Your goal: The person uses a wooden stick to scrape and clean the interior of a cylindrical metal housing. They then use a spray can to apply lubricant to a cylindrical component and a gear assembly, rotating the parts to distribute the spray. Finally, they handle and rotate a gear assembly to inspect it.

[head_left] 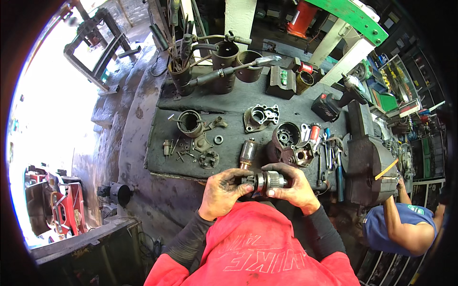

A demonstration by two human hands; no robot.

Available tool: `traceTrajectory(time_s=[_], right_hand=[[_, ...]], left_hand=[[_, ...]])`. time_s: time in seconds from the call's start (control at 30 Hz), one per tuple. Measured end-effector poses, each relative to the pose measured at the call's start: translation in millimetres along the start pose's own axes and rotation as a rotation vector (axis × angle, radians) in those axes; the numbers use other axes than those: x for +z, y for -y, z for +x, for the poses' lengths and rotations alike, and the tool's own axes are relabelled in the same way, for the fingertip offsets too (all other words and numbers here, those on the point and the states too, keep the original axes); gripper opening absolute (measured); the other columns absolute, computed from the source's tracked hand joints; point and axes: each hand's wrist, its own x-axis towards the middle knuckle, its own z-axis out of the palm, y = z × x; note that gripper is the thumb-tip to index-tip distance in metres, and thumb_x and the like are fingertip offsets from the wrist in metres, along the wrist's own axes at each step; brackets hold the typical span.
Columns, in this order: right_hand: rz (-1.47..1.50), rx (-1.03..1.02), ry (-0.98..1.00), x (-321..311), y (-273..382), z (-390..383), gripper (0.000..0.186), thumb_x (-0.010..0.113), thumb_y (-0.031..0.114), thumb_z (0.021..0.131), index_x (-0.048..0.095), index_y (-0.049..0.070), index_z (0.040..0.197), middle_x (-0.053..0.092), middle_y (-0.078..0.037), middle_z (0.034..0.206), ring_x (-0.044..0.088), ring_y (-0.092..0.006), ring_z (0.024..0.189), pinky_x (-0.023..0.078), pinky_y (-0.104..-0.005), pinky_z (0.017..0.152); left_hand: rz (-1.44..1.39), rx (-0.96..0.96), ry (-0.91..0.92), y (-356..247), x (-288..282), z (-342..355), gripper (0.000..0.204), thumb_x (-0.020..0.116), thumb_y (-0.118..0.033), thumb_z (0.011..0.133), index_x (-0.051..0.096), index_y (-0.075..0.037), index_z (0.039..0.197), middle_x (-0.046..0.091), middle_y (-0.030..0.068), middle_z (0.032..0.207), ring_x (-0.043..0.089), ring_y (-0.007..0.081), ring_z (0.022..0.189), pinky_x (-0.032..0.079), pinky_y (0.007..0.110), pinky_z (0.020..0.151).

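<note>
Close in front of my chest, a greasy metal starter drive gear [271, 180] with toothed ends lies level between both hands. My left hand [224, 189] grips its left end with thumb and fingers. At the right end, my right hand [296, 188] holds it the same way. Just beyond my fingers stands a starter armature [247, 151] with a copper band at its lower end. Right of that are a round motor housing [287, 136] and a rusty cast bracket [301, 155]. A cast end cover [260, 117] sits farther back.
Small bolts and pins [185, 151] lie at the workbench's [219, 174] left, near a hollow cylinder [190, 123]. Tool cans [225, 66] stand behind. Right are wrenches [322, 159], a cordless tool [329, 106] and a large vise [369, 167]. Another person [403, 224] works beyond the vise.
</note>
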Motion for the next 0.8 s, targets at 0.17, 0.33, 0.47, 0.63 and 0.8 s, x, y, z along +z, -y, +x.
traceTrajectory(time_s=[0.17, 0.33, 0.47, 0.63, 0.8], right_hand=[[-0.125, 0.002, 0.044, -4.5, -5.2, -6.6, 0.066, 0.092, 0.022, 0.083, 0.064, 0.000, 0.138, 0.069, -0.008, 0.125, 0.064, -0.0139, 0.112, 0.054, -0.0329, 0.100], [-0.032, 0.001, 0.033, -2.3, -12.6, -8.1, 0.067, 0.091, 0.022, 0.084, 0.063, -0.002, 0.140, 0.073, -0.007, 0.117, 0.066, -0.0130, 0.103, 0.055, -0.0315, 0.096], [-0.027, -0.008, 0.028, -2.5, -13.8, -10.2, 0.067, 0.092, 0.022, 0.083, 0.064, -0.002, 0.140, 0.073, -0.008, 0.120, 0.067, -0.0134, 0.106, 0.055, -0.0318, 0.098], [-0.054, -0.065, -0.002, -4.0, -14.6, -13.6, 0.068, 0.093, 0.022, 0.083, 0.064, -0.003, 0.139, 0.073, -0.010, 0.123, 0.066, -0.0138, 0.110, 0.055, -0.0325, 0.100], [-0.044, -0.019, 0.017, -8.1, -13.8, -15.1, 0.069, 0.093, 0.023, 0.083, 0.063, -0.003, 0.140, 0.072, -0.011, 0.123, 0.066, -0.0144, 0.112, 0.055, -0.0325, 0.100]], left_hand=[[-0.030, -0.011, 0.013, 1.8, -0.7, 1.2, 0.035, 0.078, 0.003, 0.093, 0.069, 0.004, 0.127, 0.075, 0.0124, 0.116, 0.071, 0.0150, 0.103, 0.060, 0.029, 0.093], [0.003, 0.033, -0.017, 3.5, 1.8, -2.3, 0.034, 0.076, 0.005, 0.093, 0.070, 0.005, 0.126, 0.076, 0.0123, 0.115, 0.072, 0.0153, 0.102, 0.060, 0.029, 0.093], [0.003, 0.022, -0.029, 2.4, 4.0, -3.5, 0.034, 0.076, 0.005, 0.093, 0.070, 0.005, 0.126, 0.076, 0.0123, 0.114, 0.072, 0.0150, 0.102, 0.060, 0.029, 0.092], [0.000, 0.002, -0.033, 4.3, 7.7, -1.3, 0.035, 0.077, 0.003, 0.092, 0.070, 0.005, 0.126, 0.075, 0.0121, 0.114, 0.072, 0.0149, 0.102, 0.060, 0.029, 0.092], [0.032, -0.007, -0.004, 0.8, 11.8, -0.8, 0.039, 0.078, 0.001, 0.093, 0.067, 0.005, 0.130, 0.074, 0.0125, 0.118, 0.071, 0.0168, 0.105, 0.060, 0.031, 0.094]])
